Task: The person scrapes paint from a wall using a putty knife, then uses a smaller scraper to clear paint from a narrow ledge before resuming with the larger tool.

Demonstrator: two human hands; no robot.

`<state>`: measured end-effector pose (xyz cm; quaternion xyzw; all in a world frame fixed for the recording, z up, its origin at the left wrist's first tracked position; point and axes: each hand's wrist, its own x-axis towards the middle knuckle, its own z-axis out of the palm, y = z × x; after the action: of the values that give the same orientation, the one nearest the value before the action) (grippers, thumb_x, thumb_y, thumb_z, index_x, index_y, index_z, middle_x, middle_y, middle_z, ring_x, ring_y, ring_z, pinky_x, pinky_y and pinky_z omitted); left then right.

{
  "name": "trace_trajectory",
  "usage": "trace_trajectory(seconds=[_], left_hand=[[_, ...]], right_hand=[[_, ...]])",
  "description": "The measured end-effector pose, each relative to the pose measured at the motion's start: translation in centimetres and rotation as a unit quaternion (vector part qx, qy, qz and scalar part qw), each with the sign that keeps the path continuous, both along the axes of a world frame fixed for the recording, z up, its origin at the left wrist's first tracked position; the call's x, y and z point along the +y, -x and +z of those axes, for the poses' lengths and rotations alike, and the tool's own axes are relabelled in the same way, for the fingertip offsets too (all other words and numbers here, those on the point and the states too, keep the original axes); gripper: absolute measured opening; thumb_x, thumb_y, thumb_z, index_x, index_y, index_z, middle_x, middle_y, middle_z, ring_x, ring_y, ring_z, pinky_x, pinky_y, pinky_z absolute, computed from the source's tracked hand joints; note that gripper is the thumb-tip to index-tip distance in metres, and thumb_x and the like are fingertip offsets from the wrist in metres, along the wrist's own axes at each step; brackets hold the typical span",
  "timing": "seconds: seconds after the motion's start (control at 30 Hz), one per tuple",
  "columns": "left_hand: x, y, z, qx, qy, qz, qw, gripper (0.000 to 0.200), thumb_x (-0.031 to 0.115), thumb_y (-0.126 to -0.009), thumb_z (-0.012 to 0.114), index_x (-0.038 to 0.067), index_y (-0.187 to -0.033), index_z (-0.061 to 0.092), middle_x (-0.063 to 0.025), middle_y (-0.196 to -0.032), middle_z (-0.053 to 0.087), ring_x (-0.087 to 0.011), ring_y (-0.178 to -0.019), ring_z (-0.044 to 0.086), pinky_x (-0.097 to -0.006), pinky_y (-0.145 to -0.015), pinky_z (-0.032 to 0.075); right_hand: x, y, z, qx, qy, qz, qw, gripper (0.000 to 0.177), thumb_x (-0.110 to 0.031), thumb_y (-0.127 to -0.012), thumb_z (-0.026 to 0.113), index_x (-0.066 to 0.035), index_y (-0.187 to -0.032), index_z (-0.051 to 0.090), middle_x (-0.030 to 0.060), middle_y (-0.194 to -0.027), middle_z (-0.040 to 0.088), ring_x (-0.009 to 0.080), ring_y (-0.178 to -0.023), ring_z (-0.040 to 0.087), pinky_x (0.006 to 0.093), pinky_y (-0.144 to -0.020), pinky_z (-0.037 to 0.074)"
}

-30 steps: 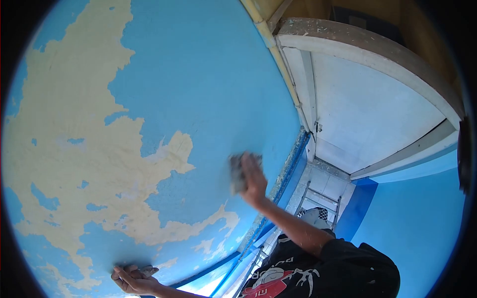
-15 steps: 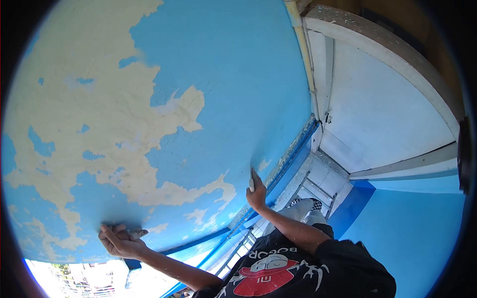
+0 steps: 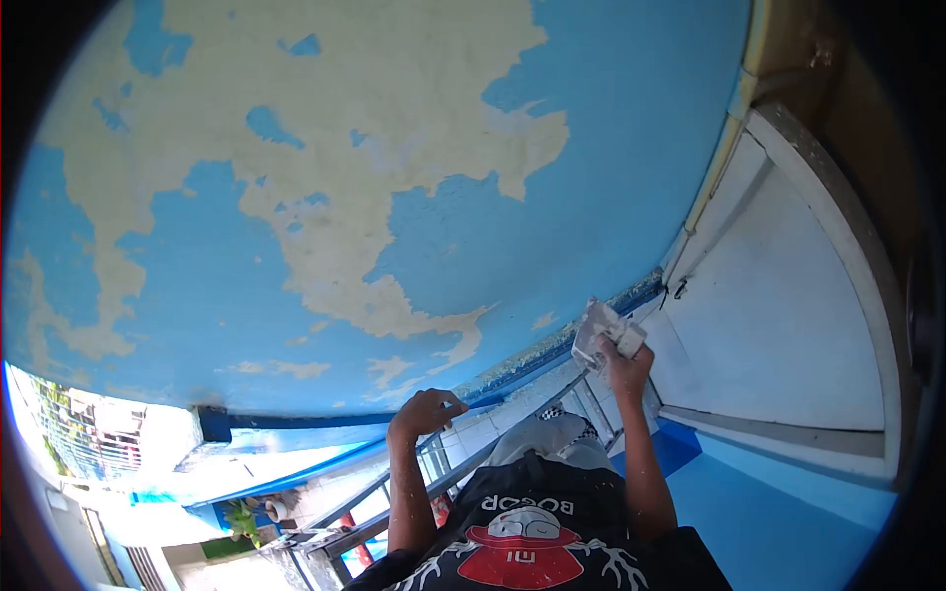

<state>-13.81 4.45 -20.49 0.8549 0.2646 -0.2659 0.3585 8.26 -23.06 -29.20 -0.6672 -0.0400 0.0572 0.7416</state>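
My right hand [image 3: 628, 369] grips a scraper [image 3: 597, 330] with a wide flat blade and a pale handle, both smeared whitish. It is held in front of the wall's lower edge, its blade face turned toward me. My left hand [image 3: 426, 414] is near the bottom of the wall, with fingers curled in; what they hold, if anything, I cannot make out. Behind both hands spreads the blue wall [image 3: 325, 246], where large ragged patches of cream surface [image 3: 345, 222] show through the paint.
On the right is a white door [image 3: 778, 305] in a worn frame, with a yellowish pipe [image 3: 711, 192] beside it. Metal ladder-like rails [image 3: 591, 402] stand below, near my checkered shoes. A potted plant [image 3: 241, 520] sits far below at left.
My left hand has moved right, away from the wall's lower left. My right hand has shifted right and turned the scraper from edge-on to face-on. The view has swung left.
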Motion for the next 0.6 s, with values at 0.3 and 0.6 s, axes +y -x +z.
trace_trajectory(seconds=[0.3,0.6], left_hand=[[2.1,6.3,8.5,-0.355,-0.295,0.431,0.775,0.035,0.03,-0.094,0.068,-0.001,-0.08,0.07,-0.0074,-0.063,0.066,-0.0148,-0.061,0.059,-0.033,-0.061,0.044],[2.5,11.9,13.5,-0.399,-0.321,0.534,0.672,0.039,0.039,-0.096,0.065,0.004,-0.08,0.067,-0.0067,-0.079,0.065,-0.0191,-0.077,0.058,-0.0372,-0.08,0.043]], right_hand=[[2.9,-7.3,15.2,-0.367,0.103,0.056,0.923,0.012,0.002,-0.084,0.075,0.005,-0.094,0.07,0.0067,-0.087,0.071,0.0131,-0.077,0.066,0.0286,-0.068,0.053],[15.1,5.5,8.1,-0.469,0.145,-0.042,0.87,0.045,-0.009,-0.09,0.064,0.011,-0.13,0.059,0.0137,-0.106,0.052,0.0236,-0.086,0.059,0.0339,-0.068,0.052]])
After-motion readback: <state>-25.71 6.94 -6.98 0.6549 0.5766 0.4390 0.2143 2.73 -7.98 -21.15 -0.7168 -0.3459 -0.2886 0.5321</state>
